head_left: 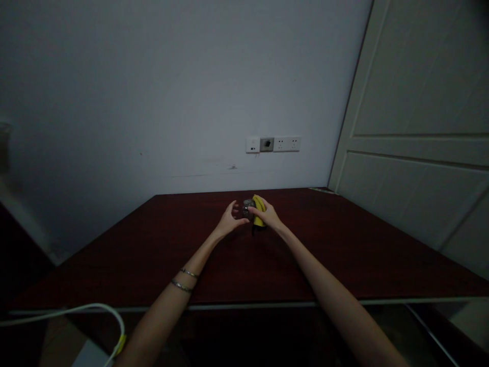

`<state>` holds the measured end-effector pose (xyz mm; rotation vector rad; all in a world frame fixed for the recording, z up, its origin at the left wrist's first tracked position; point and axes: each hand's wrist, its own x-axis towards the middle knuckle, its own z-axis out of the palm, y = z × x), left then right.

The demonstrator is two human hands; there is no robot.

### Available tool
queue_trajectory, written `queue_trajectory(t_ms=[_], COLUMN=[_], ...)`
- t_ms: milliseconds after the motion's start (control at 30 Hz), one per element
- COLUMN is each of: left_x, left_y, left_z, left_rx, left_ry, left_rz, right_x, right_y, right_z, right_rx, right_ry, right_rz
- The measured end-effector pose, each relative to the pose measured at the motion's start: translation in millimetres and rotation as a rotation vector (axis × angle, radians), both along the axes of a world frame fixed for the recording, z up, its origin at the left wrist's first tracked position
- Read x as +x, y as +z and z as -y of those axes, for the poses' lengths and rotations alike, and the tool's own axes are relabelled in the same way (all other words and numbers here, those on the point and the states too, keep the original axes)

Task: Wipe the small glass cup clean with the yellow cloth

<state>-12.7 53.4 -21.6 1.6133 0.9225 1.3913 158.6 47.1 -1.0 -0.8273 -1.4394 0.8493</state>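
Over the far middle of the dark red table, my right hand grips a yellow cloth-like piece, its thumb reaching across to a glossy, dark rounded thing. The image is too dark to show what kind of thing this is. A black strip hangs below the yellow piece. My left hand is just left of the rounded thing, curved toward it with thumb and fingers apart. Whether its fingertips touch it, I cannot tell. Two bracelets circle my left forearm.
The dark red table reaches back to a pale wall with a row of sockets. A white panelled door stands at the right. A white cable loops by the table's front left edge.
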Motion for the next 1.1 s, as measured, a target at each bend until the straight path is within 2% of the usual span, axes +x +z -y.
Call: queue_trajectory(t_ms=[200, 333, 500, 700, 800, 933, 1000, 1100], left_x=[5.4, 4.6, 2.1, 1.8, 4.5, 8.3, 8.9, 8.6], left_y=[8.9, 7.2, 0.8, 3.8, 5.1, 6.1, 6.5, 5.8], left_z=[10.2, 7.8, 0.0, 3.3, 8.3, 14.4, 15.4, 14.0], left_rx=[-0.048, -0.046, -0.008, 0.075, 0.134, 0.204, 0.214, 0.188], left_ry=[-0.124, -0.184, -0.144, -0.020, -0.070, -0.175, -0.172, -0.127], left_rz=[0.023, -0.007, -0.034, -0.090, -0.107, -0.129, -0.137, -0.131], right_x=[-7.6, -8.5, -8.4, -10.9, -9.1, -5.6, -6.1, -10.0], right_y=[0.8, 1.0, -3.1, -6.4, -8.0, -11.0, -11.7, -9.8], right_z=[8.3, 11.6, 10.8, 5.7, -1.9, -10.3, -8.9, 2.7], right_rx=[-0.011, 0.005, 0.047, 0.077, 0.056, 0.029, 0.068, 0.212], right_ry=[0.044, 0.051, 0.080, 0.071, 0.009, -0.005, -0.014, -0.064], right_rz=[0.051, 0.078, 0.084, 0.062, 0.023, -0.016, -0.024, 0.012])
